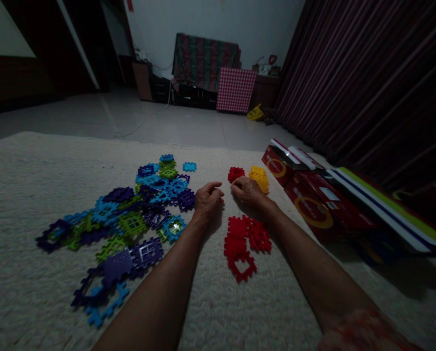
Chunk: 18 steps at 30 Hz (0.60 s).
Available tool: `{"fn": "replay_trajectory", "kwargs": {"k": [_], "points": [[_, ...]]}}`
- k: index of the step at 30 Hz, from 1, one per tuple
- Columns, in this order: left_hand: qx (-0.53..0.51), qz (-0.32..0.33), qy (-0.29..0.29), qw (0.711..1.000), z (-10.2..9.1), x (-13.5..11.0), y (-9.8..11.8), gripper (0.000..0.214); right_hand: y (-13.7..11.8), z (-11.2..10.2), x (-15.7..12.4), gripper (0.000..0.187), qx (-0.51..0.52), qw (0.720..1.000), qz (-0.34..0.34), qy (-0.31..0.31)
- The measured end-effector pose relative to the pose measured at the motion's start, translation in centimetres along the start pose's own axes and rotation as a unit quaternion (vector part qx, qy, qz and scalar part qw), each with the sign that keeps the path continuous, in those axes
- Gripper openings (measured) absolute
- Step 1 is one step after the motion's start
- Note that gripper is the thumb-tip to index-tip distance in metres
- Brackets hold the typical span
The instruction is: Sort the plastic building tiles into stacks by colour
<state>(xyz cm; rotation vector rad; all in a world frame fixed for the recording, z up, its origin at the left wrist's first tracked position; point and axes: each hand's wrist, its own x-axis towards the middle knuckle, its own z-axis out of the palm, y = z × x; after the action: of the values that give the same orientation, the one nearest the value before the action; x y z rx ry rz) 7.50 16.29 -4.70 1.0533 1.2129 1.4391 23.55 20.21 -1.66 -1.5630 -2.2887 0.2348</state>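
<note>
Surface: cream carpet (38,165), centre frame.
Left hand (208,200): loosely curled, empty.
Right hand (247,191): grip clamped on red tile (236,173); likely light, stiff, best pinched by its edges.

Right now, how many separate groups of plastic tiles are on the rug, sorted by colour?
Red groups: 2, flat red tiles by the wrists and red stack at the right hand
Yellow stack: 1
Mixed blue, purple and green pile by the left hand: 1
Total: 4

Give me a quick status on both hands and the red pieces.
Left hand loosely curled on carpet, holding nothing. Right hand resting beside stacked red block and yellow block. Loose red pieces between forearms. Nothing blocking.
</note>
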Motion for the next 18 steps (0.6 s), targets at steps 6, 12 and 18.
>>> {"fn": "replay_trajectory", "kwargs": {"k": [6,12,18], "points": [[-0.012,-0.014,0.004,1.0,0.0,-0.2,0.3,0.039,-0.5,-1.9,-1.7,0.024,0.029,0.997,-0.02,-0.075],[-0.028,-0.037,0.004,0.999,0.1,-0.5,0.6,0.043,-1.3,-5.5,-6.1,0.026,0.025,0.977,0.038,-0.209],[-0.035,-0.05,0.004,0.998,0.2,-0.8,0.8,0.044,-2.2,-4.6,-9.7,0.022,-0.014,0.984,0.075,-0.16]]}}
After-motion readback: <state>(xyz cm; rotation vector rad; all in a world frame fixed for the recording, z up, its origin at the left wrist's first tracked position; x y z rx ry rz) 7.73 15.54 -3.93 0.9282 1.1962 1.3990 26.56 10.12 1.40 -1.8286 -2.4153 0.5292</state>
